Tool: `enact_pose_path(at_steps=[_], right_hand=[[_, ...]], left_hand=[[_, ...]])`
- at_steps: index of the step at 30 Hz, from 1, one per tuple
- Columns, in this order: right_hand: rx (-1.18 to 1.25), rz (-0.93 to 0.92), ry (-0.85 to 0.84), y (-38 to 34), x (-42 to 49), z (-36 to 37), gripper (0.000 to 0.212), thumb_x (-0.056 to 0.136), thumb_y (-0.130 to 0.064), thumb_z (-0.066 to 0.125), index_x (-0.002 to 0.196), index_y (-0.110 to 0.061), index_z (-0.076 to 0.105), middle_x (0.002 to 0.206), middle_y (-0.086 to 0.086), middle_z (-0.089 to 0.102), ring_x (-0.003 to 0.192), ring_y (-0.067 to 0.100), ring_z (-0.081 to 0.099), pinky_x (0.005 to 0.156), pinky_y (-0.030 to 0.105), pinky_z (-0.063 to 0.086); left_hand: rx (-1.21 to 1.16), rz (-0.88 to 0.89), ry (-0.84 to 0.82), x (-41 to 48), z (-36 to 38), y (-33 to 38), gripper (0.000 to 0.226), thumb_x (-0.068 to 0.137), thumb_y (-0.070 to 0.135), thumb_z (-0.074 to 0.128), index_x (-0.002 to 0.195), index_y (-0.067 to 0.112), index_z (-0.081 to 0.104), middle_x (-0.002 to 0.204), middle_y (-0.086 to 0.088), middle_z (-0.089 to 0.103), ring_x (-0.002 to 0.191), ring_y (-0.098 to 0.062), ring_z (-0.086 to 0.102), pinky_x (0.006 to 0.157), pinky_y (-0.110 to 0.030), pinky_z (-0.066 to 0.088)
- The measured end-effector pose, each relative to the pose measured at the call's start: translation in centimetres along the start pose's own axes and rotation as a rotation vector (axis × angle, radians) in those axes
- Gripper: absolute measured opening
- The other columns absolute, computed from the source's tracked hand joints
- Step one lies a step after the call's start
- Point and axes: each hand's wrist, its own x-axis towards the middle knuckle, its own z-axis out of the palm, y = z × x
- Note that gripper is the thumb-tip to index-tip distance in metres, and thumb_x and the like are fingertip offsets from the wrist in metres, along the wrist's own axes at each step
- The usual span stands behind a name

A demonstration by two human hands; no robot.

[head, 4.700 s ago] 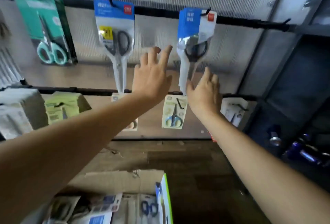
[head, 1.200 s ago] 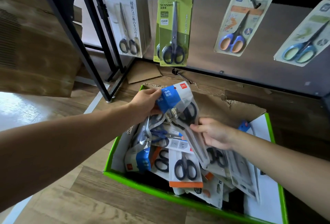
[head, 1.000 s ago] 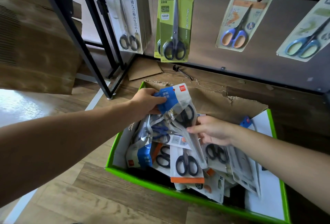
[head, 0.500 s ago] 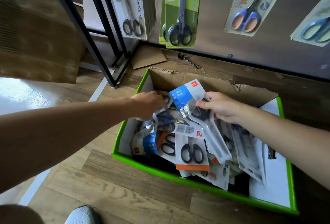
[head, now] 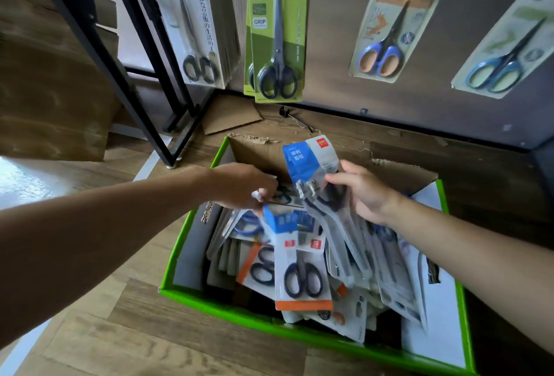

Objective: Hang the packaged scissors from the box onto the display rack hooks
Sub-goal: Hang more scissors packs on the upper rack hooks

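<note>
- Your right hand [head: 362, 192] holds the blue-topped scissors pack [head: 311, 165] just right of the frame's centre. The thumb lies across the front and the fingers curl round behind, at the level of the black handles.
- The pack stands nearly upright, header uppermost. Its clear lower end slants down and right into the pile, above the far half of the box [head: 227, 300].
- Your left hand [head: 242, 186] reaches into the box from the left, fingers bent downward. The tips sit at the top edge of a second blue-headed pack [head: 284, 222]. Whether they actually grip it cannot be told.
- The box is green-rimmed with a torn cardboard back wall and fills the lower centre and right of the frame. It holds a loose heap of packaged scissors, an orange-banded pack [head: 302, 276] lying on top near the front.
- On the display rack [head: 150, 54] across the top of the frame hang four kinds of pack. From left to right they are a white pack [head: 192, 21], a green pack [head: 277, 30], an orange-and-blue-handled pair [head: 392, 24] and a teal-handled pair [head: 506, 45].
- A loose hook [head: 295, 119] and a cardboard scrap [head: 230, 117] lie on the wooden floor between rack and box.
</note>
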Motion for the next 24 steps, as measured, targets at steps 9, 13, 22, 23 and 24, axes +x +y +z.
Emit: enact_pose_path(at_steps=[9,13,22,23,24], right_hand=[[0.264,-0.29,0.176,-3.5,-0.9,-1.9,0.018,0.093,0.001,0.046,0.085,-0.008,0.06,0.069,0.004,0.066,0.065,0.017,0.064,0.064,0.026,0.053],[0.301,-0.403,0.246,-5.9,-1.2,-1.9,0.018,0.093,0.001,0.048,0.088,-0.011,0.06,0.07,0.0,0.068,0.067,0.013,0.064,0.066,0.027,0.054],[0.279,-0.287,0.176,-5.6,-1.6,-0.3,0.017,0.093,0.001,0.05,0.09,-0.011,0.062,0.07,0.003,0.069,0.065,0.017,0.065,0.062,0.031,0.052],[0.255,-0.275,0.169,-5.7,-1.7,-0.3,0.017,0.092,0.0,0.051,0.093,-0.012,0.063,0.075,0.006,0.07,0.071,0.021,0.065,0.067,0.037,0.051],[0.221,-0.258,0.168,-5.8,-1.8,-0.4,0.017,0.092,-0.001,0.053,0.097,-0.012,0.064,0.084,0.009,0.071,0.08,0.026,0.066,0.074,0.042,0.052]], left_hand=[[-0.419,-0.103,0.491,1.0,-2.9,1.3,0.016,0.086,0.024,0.068,0.086,0.034,0.056,0.075,0.01,0.059,0.077,-0.023,0.061,0.064,-0.029,0.044],[-0.741,-0.117,0.531,0.7,-3.7,2.2,0.037,0.084,0.019,0.066,0.117,0.032,0.055,0.092,0.005,0.069,0.08,-0.024,0.069,0.069,-0.043,0.058],[-1.422,0.026,0.564,0.3,-5.7,7.6,0.036,0.096,0.001,0.048,0.121,0.027,0.055,0.087,0.0,0.073,0.068,-0.021,0.072,0.055,-0.035,0.058],[-1.43,0.033,0.558,0.4,-5.8,7.8,0.038,0.096,0.001,0.048,0.123,0.027,0.054,0.088,0.0,0.072,0.07,-0.021,0.071,0.059,-0.038,0.059],[-1.417,0.037,0.555,0.5,-5.7,7.9,0.04,0.096,0.0,0.047,0.124,0.028,0.054,0.092,0.001,0.073,0.073,-0.022,0.072,0.065,-0.041,0.06]])
